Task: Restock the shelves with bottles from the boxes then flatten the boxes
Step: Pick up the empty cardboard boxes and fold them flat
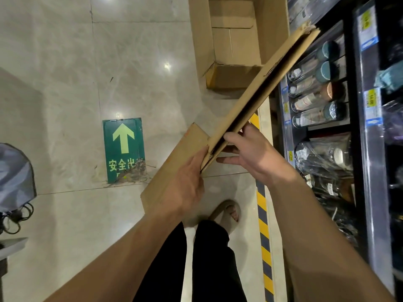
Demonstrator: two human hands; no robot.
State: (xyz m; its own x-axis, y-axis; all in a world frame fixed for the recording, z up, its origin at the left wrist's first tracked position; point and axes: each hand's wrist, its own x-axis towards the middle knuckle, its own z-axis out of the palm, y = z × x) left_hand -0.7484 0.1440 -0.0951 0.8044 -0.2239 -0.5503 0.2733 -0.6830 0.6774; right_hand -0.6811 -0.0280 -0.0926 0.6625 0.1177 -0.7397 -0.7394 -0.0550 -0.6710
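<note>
Both bare forearms reach forward, hands raised together before the body.
The left hand (185, 179) grips the flattened box (245, 101), fingers hidden behind it; the right hand (253, 153) pinches it, thumb on top, fingers straight beneath.

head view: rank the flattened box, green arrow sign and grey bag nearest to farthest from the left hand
1. flattened box, centre, held in the left hand.
2. green arrow sign, a short way to the hand's left.
3. grey bag, at the far left edge.
</note>
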